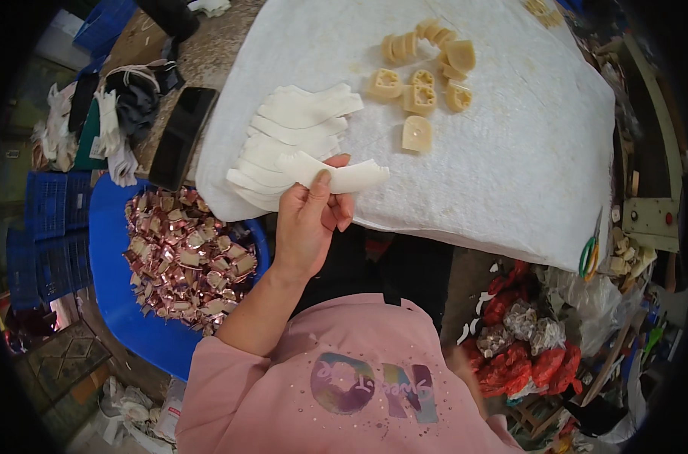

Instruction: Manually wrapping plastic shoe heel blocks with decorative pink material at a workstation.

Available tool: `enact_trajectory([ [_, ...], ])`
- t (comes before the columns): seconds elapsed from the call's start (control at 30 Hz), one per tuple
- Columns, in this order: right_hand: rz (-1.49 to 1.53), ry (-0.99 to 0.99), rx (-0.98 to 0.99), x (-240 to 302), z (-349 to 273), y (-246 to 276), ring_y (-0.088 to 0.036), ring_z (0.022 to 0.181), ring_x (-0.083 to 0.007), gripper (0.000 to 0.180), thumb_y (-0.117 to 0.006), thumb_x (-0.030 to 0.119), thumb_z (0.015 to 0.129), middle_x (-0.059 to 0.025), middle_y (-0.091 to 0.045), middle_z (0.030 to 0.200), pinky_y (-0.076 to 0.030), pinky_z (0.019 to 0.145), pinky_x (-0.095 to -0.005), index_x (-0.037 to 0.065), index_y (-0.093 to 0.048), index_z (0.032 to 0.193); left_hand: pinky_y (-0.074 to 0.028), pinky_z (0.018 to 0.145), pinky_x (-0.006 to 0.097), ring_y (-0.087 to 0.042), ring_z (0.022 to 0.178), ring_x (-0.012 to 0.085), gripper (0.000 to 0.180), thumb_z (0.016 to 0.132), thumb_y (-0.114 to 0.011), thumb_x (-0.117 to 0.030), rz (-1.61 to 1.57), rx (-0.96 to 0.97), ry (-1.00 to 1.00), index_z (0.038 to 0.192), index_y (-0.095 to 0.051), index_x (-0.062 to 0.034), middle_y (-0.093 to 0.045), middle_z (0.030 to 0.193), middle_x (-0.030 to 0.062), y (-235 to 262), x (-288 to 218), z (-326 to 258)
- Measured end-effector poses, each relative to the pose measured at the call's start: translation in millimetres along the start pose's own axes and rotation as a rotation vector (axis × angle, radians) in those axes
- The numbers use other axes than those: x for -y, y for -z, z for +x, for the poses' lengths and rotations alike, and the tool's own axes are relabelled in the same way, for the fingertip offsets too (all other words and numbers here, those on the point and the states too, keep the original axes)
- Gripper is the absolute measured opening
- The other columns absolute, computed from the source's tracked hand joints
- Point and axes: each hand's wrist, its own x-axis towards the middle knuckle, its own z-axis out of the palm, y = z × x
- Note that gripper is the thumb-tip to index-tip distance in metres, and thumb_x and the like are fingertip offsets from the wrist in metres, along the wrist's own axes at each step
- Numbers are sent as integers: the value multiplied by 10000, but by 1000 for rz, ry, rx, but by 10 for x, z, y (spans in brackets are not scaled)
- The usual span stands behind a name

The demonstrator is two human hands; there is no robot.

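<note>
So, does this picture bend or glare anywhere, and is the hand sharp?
In the head view, black fills the corners, and the pale frame at right bows near the rim; bright glints dot the metallic pink pieces; the left hand and its white strip look reasonably sharp.

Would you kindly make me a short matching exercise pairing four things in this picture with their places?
Things
1. Shiny pink pieces
2. Scissors
3. Beige blocks
4. Lifted white strip

Places
A. Pinched in the left hand
B. Grouped on the white cover
C. Heaped in the blue tub
D. At the cover's right edge

Pairs: 1-C, 2-D, 3-B, 4-A
</note>
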Motion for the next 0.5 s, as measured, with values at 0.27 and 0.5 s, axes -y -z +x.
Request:
enact_trajectory([
  [0.27,-300,1135,-771,2701,760,1878,-502,1004,-326,380,-585,-70,708,-91,-573,1134,-451,815,-374,41,-591,1071,-392,542,235,-499,659,103,353,990,-395,-203,-89,12,5,1233,-452,46,-555,832,56,-161,107,155],
  [0.5,-827,1246,-653,3467,1272,2032,-506,998,-243,417,-619,14,668,-53,-553,994,-440,831,-349,92,-595,1077,-395,542,234,-499,657,104,348,971,-443,-167,-20,40,51,1253,-443,37,-549,829,55,-159,107,64],
])
